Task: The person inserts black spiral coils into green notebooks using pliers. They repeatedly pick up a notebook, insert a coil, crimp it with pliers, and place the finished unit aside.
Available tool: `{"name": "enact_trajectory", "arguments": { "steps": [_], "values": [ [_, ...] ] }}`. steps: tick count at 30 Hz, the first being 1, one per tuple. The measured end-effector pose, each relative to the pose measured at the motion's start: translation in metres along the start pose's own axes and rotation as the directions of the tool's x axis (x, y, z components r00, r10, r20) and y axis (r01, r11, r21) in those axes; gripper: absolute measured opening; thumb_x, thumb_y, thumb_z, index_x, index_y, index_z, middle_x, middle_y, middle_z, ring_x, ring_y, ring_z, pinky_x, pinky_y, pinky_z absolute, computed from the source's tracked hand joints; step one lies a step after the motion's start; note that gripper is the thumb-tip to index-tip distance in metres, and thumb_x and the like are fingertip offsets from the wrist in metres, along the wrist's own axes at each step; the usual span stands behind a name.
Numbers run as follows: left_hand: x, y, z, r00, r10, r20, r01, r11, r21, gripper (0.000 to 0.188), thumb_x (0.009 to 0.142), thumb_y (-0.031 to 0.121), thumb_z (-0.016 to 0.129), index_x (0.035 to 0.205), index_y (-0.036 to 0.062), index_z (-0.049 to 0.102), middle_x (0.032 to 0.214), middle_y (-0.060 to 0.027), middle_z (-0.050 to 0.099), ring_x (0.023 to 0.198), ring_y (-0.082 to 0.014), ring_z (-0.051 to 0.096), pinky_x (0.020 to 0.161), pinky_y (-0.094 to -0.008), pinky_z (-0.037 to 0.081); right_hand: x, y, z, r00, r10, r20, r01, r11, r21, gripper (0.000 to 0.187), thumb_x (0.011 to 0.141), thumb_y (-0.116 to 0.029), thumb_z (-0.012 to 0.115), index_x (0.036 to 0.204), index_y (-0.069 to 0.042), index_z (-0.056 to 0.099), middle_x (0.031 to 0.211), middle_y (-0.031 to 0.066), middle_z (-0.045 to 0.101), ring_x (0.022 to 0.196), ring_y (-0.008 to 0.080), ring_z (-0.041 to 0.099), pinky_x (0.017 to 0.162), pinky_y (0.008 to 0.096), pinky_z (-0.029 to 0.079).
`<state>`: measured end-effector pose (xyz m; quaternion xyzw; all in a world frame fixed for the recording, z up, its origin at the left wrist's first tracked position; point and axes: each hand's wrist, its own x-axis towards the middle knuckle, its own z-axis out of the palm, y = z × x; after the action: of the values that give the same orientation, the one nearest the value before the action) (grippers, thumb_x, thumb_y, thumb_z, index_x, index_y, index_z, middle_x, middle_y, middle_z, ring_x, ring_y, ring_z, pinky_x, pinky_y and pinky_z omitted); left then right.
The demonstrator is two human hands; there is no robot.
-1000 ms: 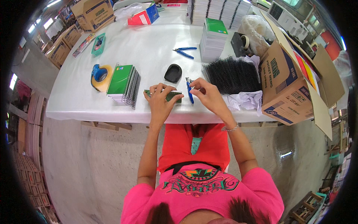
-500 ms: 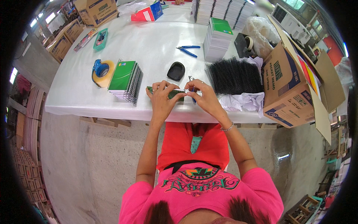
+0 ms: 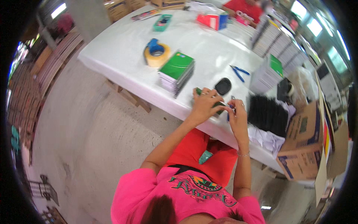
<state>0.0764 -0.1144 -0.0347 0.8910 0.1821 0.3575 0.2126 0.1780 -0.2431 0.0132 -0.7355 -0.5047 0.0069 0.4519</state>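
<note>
My left hand (image 3: 206, 107) is closed on a small green-covered notebook (image 3: 220, 111) at the table's front edge, fingers over its top. My right hand (image 3: 238, 116) pinches at the notebook's right end. A blue-handled tool with a metal head (image 3: 231, 106) shows at the right fingers, seemingly held in that hand; the fingers partly hide it. Just beyond my hands lies a black oval object (image 3: 223, 86). A stack of green spiral notebooks (image 3: 176, 67) stands left of them. To the right sits a pile of black spiral binding coils (image 3: 267, 115).
Yellowish tape rolls with a blue one on top (image 3: 156, 56) lie at the left. Blue-handled cutters (image 3: 239, 72) rest near a notebook stack (image 3: 264, 76). An open cardboard box (image 3: 302, 138) stands at the right. Far across the table, another person (image 3: 244, 10) wears red.
The view has swung left and tilted, so the table appears slanted and a person in red shows at the far side. Both hands keep their hold at the notebook.
</note>
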Motion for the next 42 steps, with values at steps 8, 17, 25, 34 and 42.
{"name": "enact_trajectory", "arguments": {
  "steps": [8, 17, 25, 34, 42],
  "values": [
    [-0.004, -0.004, -0.002, 0.999, -0.039, 0.015, 0.040, 0.997, -0.072, 0.025, 0.087, 0.033, 0.066, 0.109, 0.0218, 0.065, 0.112, -0.0022, 0.053, 0.117, -0.0258, 0.048, 0.101, -0.0707, 0.021, 0.004, 0.004, 0.003, 0.994, -0.100, 0.040, 0.102, 0.994, -0.032, 0.011, 0.094, -0.006, 0.057, 0.095, 0.004, 0.058, 0.089, 0.0208, 0.057, 0.078, 0.0370, 0.058, 0.072, 0.0436, 0.045],
    [-0.012, -0.016, -0.004, 0.960, -0.250, -0.130, 0.181, 0.901, -0.395, 0.070, 0.063, 0.035, 0.089, 0.124, 0.0200, 0.056, 0.130, -0.0193, 0.036, 0.123, -0.0418, 0.041, 0.106, -0.0470, 0.036, 0.009, 0.031, -0.012, 0.895, 0.148, 0.420, -0.219, 0.968, 0.126, 0.032, 0.103, -0.024, 0.053, 0.100, 0.005, 0.065, 0.072, 0.0092, 0.062, 0.061, 0.0124, 0.059, 0.057, 0.0295, 0.046],
    [-0.015, -0.023, -0.015, 0.978, -0.195, 0.080, 0.209, 0.838, -0.504, 0.060, 0.067, 0.039, 0.087, 0.107, 0.0112, 0.053, 0.106, -0.0164, 0.039, 0.106, -0.0370, 0.046, 0.090, -0.0431, 0.041, 0.079, 0.091, 0.012, 0.917, -0.045, 0.397, 0.104, 0.986, -0.127, 0.041, 0.087, -0.022, 0.072, 0.121, -0.006, 0.056, 0.140, 0.0193, 0.041, 0.125, 0.0292, 0.047, 0.090, 0.0381, 0.049],
    [-0.010, -0.027, -0.029, 0.983, -0.160, 0.092, 0.184, 0.814, -0.550, 0.059, 0.068, 0.037, 0.085, 0.109, 0.0091, 0.053, 0.106, -0.0160, 0.040, 0.105, -0.0347, 0.046, 0.087, -0.0419, 0.041, 0.099, 0.102, 0.033, 0.896, 0.015, 0.445, 0.087, 0.974, -0.210, 0.047, 0.077, -0.023, 0.080, 0.115, -0.004, 0.059, 0.136, 0.0203, 0.044, 0.122, 0.0337, 0.048, 0.098, 0.0393, 0.045],
    [0.004, -0.045, -0.003, 0.990, -0.125, 0.072, 0.144, 0.826, -0.545, 0.069, 0.062, 0.042, 0.089, 0.108, 0.0067, 0.053, 0.110, -0.0175, 0.045, 0.103, -0.0336, 0.051, 0.088, -0.0411, 0.045, 0.052, 0.076, -0.013, 0.838, -0.046, 0.544, -0.448, 0.509, 0.735, 0.064, 0.084, -0.039, 0.075, 0.132, -0.006, 0.047, 0.135, 0.0127, 0.052, 0.128, 0.0291, 0.051, 0.105, 0.0414, 0.042]
  ]
}}
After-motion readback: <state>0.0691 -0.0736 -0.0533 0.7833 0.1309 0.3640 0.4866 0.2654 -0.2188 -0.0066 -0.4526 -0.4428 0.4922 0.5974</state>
